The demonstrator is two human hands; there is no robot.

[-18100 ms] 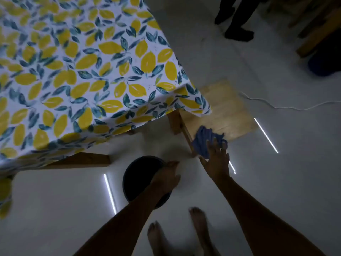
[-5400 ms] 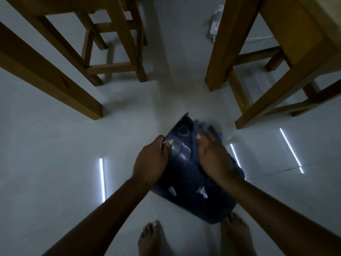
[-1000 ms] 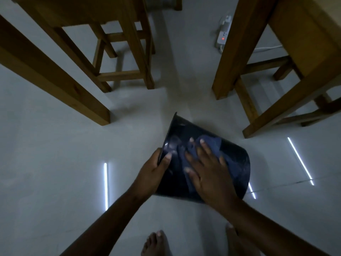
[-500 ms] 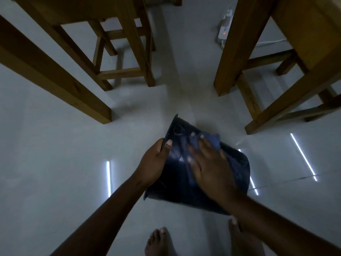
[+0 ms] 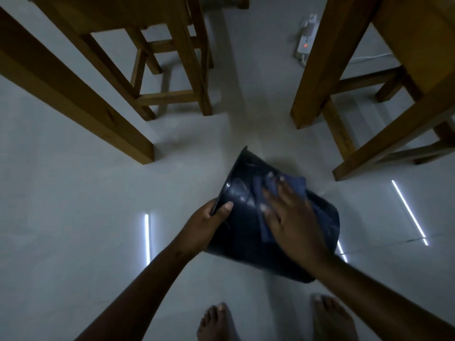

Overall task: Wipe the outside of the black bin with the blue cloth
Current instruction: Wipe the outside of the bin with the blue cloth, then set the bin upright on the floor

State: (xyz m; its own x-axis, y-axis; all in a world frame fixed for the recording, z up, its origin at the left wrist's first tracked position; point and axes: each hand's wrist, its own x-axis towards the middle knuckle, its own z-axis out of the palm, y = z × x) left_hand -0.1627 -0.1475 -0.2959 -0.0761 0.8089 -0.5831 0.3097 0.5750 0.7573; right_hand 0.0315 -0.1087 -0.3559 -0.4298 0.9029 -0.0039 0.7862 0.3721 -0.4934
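- The black bin (image 5: 241,232) is tipped on its side above the pale tiled floor (image 5: 73,217), its rim toward the left and far side, its base toward the right and near side; whether it touches the floor cannot be told
- The left hand (image 5: 204,227) is clamped on the bin's rim at the left edge, thumb lying across the outer wall, the other fingers hidden behind the rim
- The right hand (image 5: 290,217) lies flat on top of the bin's outer wall, fingers spread and pointing toward the rim, pressing the blue cloth (image 5: 295,187) against the wall
- The cloth shows beyond the fingertips and to the right of them on the bin, and a strip of it hangs down past the thumb side of that hand
- The two hands are apart, one at the bin's rim, the other on its upper side
- Two bare feet (image 5: 216,321) stand on the floor nearer than the bin, at the bottom edge of the view
- A thick wooden table leg (image 5: 81,104) slants on the far left of the bin, with a wooden stool (image 5: 170,70) behind it
- A second table leg (image 5: 320,70) and another stool frame (image 5: 384,134) stand on the far right of the bin
- A white power strip (image 5: 306,38) with a red light lies on the floor well beyond the bin
- Bright streaks of reflected light (image 5: 147,238) sit on the tiles left and right of the bin
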